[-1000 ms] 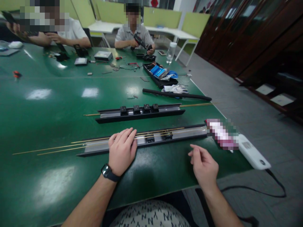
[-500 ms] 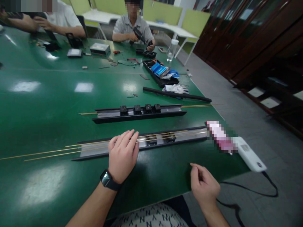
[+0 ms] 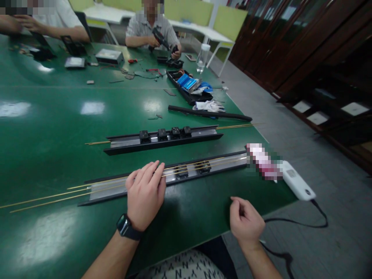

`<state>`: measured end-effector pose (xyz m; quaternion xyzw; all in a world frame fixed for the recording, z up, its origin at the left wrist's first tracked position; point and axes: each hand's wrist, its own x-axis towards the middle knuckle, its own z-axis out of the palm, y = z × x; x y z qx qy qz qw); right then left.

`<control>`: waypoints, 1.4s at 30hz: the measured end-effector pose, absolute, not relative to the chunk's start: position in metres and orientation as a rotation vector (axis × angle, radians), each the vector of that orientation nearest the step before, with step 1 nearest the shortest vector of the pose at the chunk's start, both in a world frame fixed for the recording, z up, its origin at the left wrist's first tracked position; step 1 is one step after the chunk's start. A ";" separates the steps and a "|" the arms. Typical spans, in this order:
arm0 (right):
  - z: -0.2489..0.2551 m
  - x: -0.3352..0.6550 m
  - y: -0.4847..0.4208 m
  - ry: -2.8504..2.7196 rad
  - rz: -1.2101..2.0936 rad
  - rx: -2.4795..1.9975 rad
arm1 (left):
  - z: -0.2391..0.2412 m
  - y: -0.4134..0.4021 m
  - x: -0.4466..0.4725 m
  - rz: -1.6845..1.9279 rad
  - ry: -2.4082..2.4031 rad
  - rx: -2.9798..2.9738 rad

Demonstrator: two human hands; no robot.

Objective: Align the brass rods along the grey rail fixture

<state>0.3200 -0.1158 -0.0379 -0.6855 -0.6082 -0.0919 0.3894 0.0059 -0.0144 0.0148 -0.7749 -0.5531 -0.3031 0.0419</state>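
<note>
My left hand (image 3: 145,193) lies flat with its fingers stretched over the near black rail (image 3: 223,163), pressing on the thin brass rods (image 3: 43,197) that run along it and stick out to the left. Two small black clips (image 3: 193,169) sit on this rail to the right of my fingers. My right hand (image 3: 245,223) hovers at the table's near edge, fingers loosely curled, with nothing visible in them. A second black rail (image 3: 124,145) with several black blocks (image 3: 165,133) lies parallel, farther away.
A white power strip (image 3: 296,186) with a black cable lies at the table's right corner. Behind are a long black bar (image 3: 209,113), white gloves (image 3: 207,105), a black tray (image 3: 188,97) and a clear bottle (image 3: 202,58). Two people work at the far side.
My right hand has drawn back toward the table's near edge and its fingers have curled in. My left hand stays on the rail and rods.
</note>
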 end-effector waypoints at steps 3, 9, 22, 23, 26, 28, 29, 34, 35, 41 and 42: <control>-0.038 0.321 -0.116 -1.607 -0.222 -1.723 | 0.015 -0.014 0.007 -0.904 -1.688 -2.367; -0.036 0.322 -0.113 -1.743 -0.224 -1.642 | 0.016 -0.014 0.006 -0.859 -1.681 -2.357; -0.031 0.329 -0.114 -1.940 -0.130 -1.547 | 0.015 -0.015 0.005 -0.778 -1.679 -2.364; -0.031 0.329 -0.114 -1.940 -0.129 -1.547 | 0.015 -0.015 0.005 -0.782 -1.679 -2.361; -0.031 0.329 -0.114 -1.899 -0.135 -1.573 | 0.017 -0.015 0.006 -0.792 -1.686 -2.362; -0.031 0.328 -0.114 -1.852 -0.146 -1.586 | 0.018 -0.016 0.007 -0.797 -1.692 -2.362; -0.031 0.328 -0.114 -1.819 -0.153 -1.603 | 0.019 -0.016 0.007 -0.803 -1.692 -2.361; -0.031 0.327 -0.113 -1.677 -0.167 -1.682 | 0.020 -0.015 0.008 -0.841 -1.689 -2.355; -0.032 0.327 -0.113 -1.649 -0.184 -1.701 | 0.020 -0.015 0.008 -0.842 -1.688 -2.361; -0.036 0.325 -0.115 -1.613 -0.225 -1.757 | 0.017 -0.014 0.005 -0.858 -1.699 -2.385; -0.036 0.324 -0.115 -1.614 -0.222 -1.763 | 0.017 -0.013 0.004 -0.858 -1.698 -2.389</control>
